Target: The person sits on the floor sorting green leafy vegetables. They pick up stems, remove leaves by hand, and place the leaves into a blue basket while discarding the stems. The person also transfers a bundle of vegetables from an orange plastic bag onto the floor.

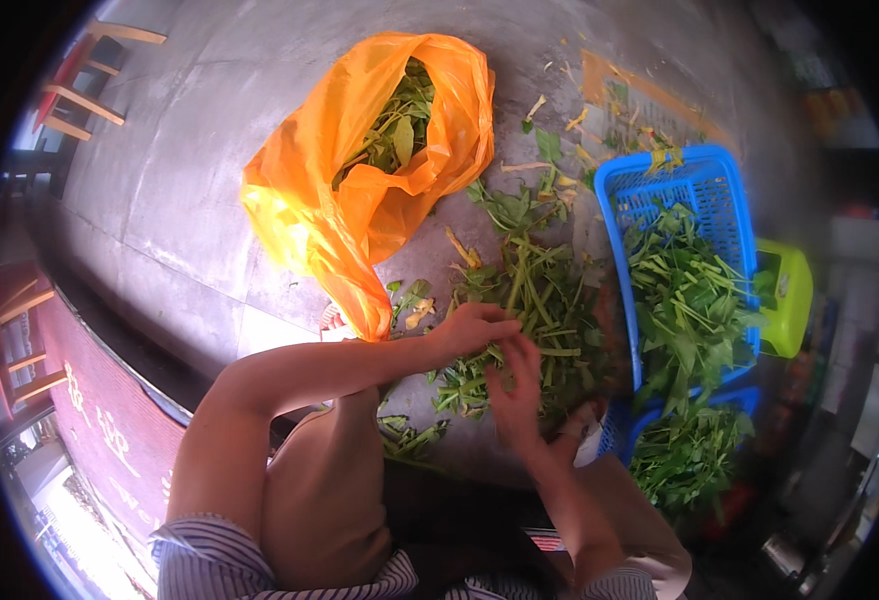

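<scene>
My left hand (477,330) and my right hand (516,386) meet at the fingertips over a heap of cut leafy green stems (537,300) on the floor. The left fingers look pinched together, while the right thumb stands apart from its fingers. Whether a stem is between either hand's fingers cannot be made out. Beyond the hands lies an orange plastic bag (297,195), its mouth gaping on more leafy greens (402,127). To the right, a blue plastic basket (739,187) holds trimmed greens (687,292).
Another blue basket (616,431) with greens (687,457) stands nearer my right knee. A lime-green plastic object (788,300) sits beside the first basket. Yellowed scraps (578,120) litter the floor near a flattened cardboard sheet (657,97). Wooden chairs (83,97) and a lettered mat (102,427) are at left.
</scene>
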{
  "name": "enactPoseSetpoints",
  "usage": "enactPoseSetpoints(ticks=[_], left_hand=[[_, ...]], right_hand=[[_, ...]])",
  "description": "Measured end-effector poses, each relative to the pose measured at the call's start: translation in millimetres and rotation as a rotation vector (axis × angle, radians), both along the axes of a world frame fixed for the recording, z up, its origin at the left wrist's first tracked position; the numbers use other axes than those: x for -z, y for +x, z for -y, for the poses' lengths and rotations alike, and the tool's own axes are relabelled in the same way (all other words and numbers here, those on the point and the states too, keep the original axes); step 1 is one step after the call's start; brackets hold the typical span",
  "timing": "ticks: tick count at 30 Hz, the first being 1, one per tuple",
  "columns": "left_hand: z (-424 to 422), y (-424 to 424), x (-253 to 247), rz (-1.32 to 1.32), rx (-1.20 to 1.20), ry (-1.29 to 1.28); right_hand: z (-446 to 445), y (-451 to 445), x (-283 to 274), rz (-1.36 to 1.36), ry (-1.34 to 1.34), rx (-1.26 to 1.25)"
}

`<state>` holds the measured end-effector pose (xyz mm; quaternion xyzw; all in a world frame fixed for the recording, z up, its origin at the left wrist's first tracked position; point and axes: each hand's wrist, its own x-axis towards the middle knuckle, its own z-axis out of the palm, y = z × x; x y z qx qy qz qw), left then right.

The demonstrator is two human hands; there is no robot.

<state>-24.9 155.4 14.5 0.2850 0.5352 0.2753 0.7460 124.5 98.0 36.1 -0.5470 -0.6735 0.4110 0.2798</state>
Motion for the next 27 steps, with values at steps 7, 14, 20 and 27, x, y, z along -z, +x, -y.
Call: enactPoseSetpoints(ticks=[7,14,20,27], left_hand=[[22,-35,-8,0.211,0.038,0.047],[13,-61,-80,0.314,0.286,0.024],[-9,-75,-73,0.561,0.090,0.025],[-34,-69,-83,0.475,-0.154,0.043]], right_hand=[[-41,27,-54,0.056,0.237,-0.020],[-133,73,-87,0.095,0.126,-0.189],[-140,73,-95,-0.295,-0.890,-0.197],[-139,77,-104,-0.449,-1.016,-0.210]])
